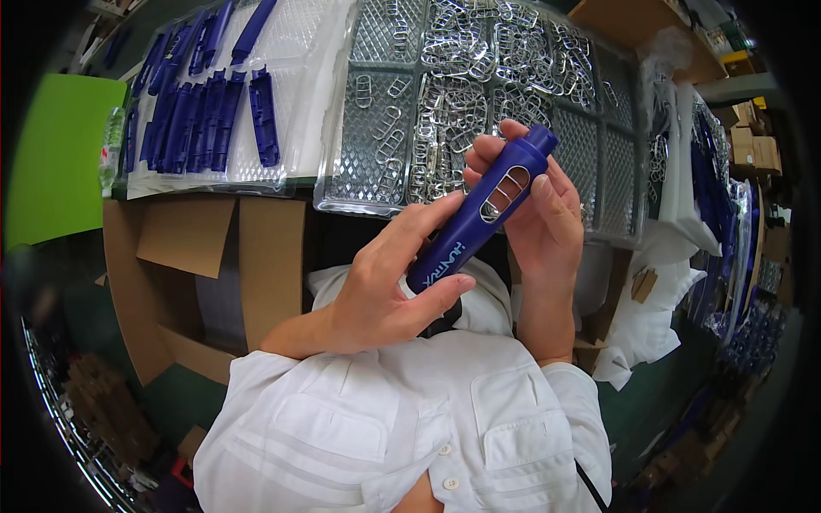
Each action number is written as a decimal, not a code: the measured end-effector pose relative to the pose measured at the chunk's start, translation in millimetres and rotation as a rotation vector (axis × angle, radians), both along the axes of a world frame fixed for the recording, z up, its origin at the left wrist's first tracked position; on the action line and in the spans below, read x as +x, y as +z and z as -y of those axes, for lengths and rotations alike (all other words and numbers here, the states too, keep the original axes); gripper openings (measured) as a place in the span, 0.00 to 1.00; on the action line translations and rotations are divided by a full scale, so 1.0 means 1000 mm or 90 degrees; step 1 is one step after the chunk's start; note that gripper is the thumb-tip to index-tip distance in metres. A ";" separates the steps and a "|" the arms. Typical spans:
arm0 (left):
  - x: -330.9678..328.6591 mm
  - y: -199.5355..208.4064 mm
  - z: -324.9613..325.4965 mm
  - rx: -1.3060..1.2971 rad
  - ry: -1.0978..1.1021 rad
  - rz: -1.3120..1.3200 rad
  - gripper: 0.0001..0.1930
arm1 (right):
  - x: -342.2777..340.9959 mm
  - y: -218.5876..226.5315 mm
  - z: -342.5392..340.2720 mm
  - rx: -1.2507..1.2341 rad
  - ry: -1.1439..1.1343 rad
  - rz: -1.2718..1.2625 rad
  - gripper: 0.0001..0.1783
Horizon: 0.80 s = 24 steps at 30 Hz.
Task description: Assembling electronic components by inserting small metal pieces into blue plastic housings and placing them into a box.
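Note:
A dark blue plastic tube-shaped casing (476,224) is held tilted in front of my chest, its narrower end up and to the right. Set into its side is a shiny metal oval frame (505,194) with crossbars. My left hand (385,274) grips the lower end, thumb underneath and fingers along the far side. Around the upper end closes my right hand (547,209), its thumb beside the metal frame and its fingertips showing behind the casing. Just beyond my hands lies a clear compartment tray (373,205) with many metal frames (453,111) like the one in the casing.
Blue half-shell pieces (263,118) lie in rows on a plastic tray (295,103) at the far left. An open cardboard box (272,265) stands below it. A green panel (56,154) is at the left edge. White plastic wrapping (654,312) hangs at the right.

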<state>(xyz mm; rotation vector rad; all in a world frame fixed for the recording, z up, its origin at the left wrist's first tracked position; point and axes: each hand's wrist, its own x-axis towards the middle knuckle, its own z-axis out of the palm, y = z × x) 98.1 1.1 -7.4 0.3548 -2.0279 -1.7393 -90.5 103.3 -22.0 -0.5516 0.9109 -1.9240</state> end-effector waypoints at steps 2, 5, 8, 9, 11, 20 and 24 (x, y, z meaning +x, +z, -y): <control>0.000 0.001 0.000 0.011 -0.006 0.008 0.39 | -0.001 -0.002 0.001 -0.006 0.004 0.008 0.36; -0.002 -0.002 -0.001 0.017 -0.002 0.000 0.38 | -0.004 -0.003 0.002 -0.017 0.004 -0.009 0.36; -0.003 -0.003 0.000 0.023 -0.007 0.007 0.38 | -0.006 -0.001 0.003 -0.021 0.010 -0.029 0.36; -0.003 -0.004 0.000 0.025 -0.008 0.007 0.38 | -0.007 -0.001 0.003 -0.019 0.009 -0.043 0.36; -0.004 -0.005 0.000 0.018 -0.007 0.003 0.37 | -0.008 0.000 0.004 -0.016 0.007 -0.055 0.36; 0.000 -0.003 0.000 0.126 -0.033 0.020 0.37 | -0.009 0.007 0.009 -0.007 0.019 -0.106 0.40; 0.001 -0.005 -0.002 0.125 -0.017 0.014 0.38 | -0.010 0.011 0.016 -0.013 0.051 -0.112 0.38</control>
